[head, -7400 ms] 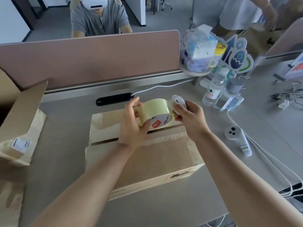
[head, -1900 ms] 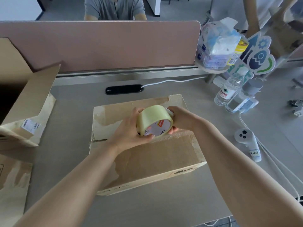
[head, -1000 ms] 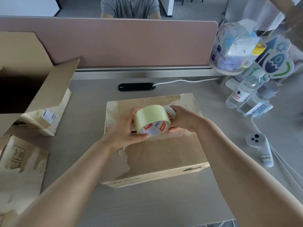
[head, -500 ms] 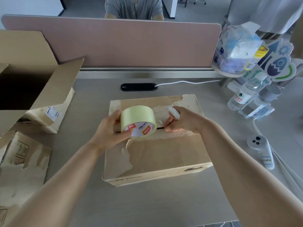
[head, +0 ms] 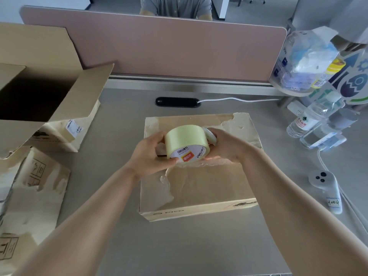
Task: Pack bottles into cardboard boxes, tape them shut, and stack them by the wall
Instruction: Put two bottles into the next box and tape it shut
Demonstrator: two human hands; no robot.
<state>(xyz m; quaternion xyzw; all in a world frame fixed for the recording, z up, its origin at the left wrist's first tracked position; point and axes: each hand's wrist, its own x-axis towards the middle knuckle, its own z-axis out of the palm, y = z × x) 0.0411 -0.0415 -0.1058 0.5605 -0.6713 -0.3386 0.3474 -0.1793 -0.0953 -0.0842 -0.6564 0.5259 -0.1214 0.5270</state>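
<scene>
Pale-yellow tape roll (head: 185, 140) is gripped between left hand (head: 151, 154) and right hand (head: 225, 146), above the cardboard box (head: 209, 186).

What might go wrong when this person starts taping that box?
1. The top of the box has its paper torn and peeled, so tape may stick poorly there.
2. The left hand and right hand both grip the tape roll. Nothing presses the flaps down, so the box might slide or the seam might gape as tape is pulled.
</scene>
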